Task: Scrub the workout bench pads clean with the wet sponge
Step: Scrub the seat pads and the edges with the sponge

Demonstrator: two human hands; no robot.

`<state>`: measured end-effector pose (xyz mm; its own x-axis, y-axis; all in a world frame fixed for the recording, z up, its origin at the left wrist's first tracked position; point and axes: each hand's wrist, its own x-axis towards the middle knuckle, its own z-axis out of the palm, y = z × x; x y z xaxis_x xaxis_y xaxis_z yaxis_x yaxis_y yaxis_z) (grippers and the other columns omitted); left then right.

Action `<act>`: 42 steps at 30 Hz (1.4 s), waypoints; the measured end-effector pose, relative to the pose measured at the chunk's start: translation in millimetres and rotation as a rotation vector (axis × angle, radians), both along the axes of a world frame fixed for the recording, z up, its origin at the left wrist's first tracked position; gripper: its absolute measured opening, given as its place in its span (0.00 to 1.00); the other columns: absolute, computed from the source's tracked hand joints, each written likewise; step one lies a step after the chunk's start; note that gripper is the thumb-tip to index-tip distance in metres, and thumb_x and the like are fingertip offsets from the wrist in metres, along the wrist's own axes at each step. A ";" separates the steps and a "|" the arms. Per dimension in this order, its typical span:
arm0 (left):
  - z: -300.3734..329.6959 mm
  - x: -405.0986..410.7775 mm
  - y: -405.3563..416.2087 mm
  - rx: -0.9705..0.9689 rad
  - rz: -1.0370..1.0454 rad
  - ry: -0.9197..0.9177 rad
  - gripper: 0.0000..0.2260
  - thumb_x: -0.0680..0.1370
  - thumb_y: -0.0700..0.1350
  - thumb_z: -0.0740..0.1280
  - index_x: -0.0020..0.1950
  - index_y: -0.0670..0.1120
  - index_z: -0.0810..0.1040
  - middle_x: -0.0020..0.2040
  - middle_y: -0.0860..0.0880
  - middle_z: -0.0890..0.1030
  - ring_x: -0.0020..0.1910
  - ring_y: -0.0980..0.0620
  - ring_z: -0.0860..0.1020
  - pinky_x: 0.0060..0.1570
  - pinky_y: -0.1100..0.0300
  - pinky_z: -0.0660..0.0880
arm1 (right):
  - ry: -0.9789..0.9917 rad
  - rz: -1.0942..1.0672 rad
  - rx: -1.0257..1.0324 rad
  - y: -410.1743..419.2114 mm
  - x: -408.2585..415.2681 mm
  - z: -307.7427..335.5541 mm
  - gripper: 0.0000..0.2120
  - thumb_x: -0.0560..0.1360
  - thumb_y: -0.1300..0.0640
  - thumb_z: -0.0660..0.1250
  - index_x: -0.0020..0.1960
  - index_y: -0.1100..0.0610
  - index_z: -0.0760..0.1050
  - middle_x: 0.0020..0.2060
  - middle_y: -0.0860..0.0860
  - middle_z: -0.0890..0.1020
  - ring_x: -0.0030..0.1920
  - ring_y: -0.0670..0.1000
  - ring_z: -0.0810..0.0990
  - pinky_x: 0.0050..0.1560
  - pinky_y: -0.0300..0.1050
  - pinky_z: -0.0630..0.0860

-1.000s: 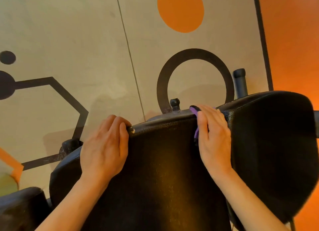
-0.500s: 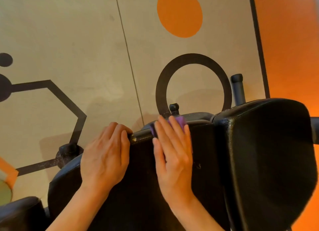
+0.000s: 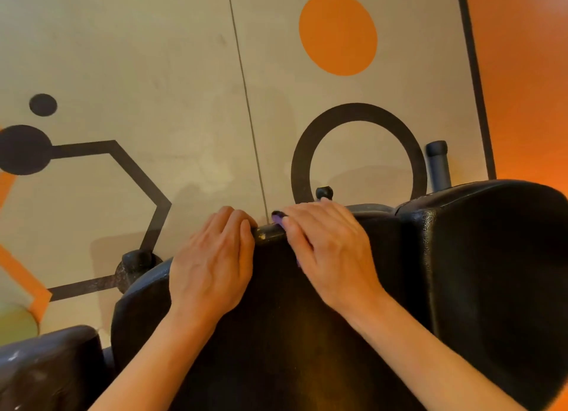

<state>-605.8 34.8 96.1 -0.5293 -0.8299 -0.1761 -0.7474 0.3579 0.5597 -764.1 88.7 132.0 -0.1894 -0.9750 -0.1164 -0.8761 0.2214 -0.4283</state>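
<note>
Both hands sit close together now: the right hand (image 3: 327, 250) slid left along the bench pad (image 3: 276, 333), straight fingers pressing the purple sponge (image 3: 277, 217) (mostly hidden) onto its top edge beside the left hand (image 3: 212, 266), fingers curled over that edge. Beige floor (image 3: 153, 57) with orange and black shapes.

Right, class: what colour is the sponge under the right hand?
Purple. The sponge peeks out beyond the fingertips of the right hand, seen in the head view.
</note>
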 end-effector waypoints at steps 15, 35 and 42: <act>-4.2 81.4 7.7 0.148 0.405 0.081 0.19 0.83 0.54 0.47 0.51 0.54 0.77 0.46 0.58 0.76 0.46 0.58 0.74 0.47 0.58 0.72 | 0.005 -0.251 0.088 18.2 -22.1 12.5 0.12 0.83 0.54 0.54 0.52 0.49 0.77 0.48 0.43 0.80 0.56 0.44 0.75 0.70 0.47 0.66; -20.2 86.3 19.9 0.167 0.490 0.080 0.20 0.84 0.51 0.46 0.46 0.50 0.76 0.41 0.54 0.75 0.38 0.55 0.74 0.38 0.54 0.75 | 0.158 0.333 0.043 -0.6 79.0 -6.9 0.17 0.82 0.52 0.56 0.69 0.54 0.71 0.68 0.50 0.75 0.71 0.48 0.69 0.76 0.52 0.58; -24.5 87.3 20.4 0.167 0.483 0.059 0.21 0.84 0.51 0.46 0.46 0.49 0.77 0.41 0.54 0.75 0.38 0.56 0.74 0.38 0.55 0.74 | 0.090 -0.073 0.098 3.2 63.0 0.4 0.18 0.82 0.51 0.55 0.68 0.53 0.72 0.67 0.48 0.75 0.71 0.45 0.69 0.77 0.52 0.55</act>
<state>-518.6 55.2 71.6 -0.1058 -0.9452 -0.3088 -0.7710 -0.1182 0.6258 -701.1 91.9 132.4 -0.2732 -0.9430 -0.1901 -0.8899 0.3228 -0.3223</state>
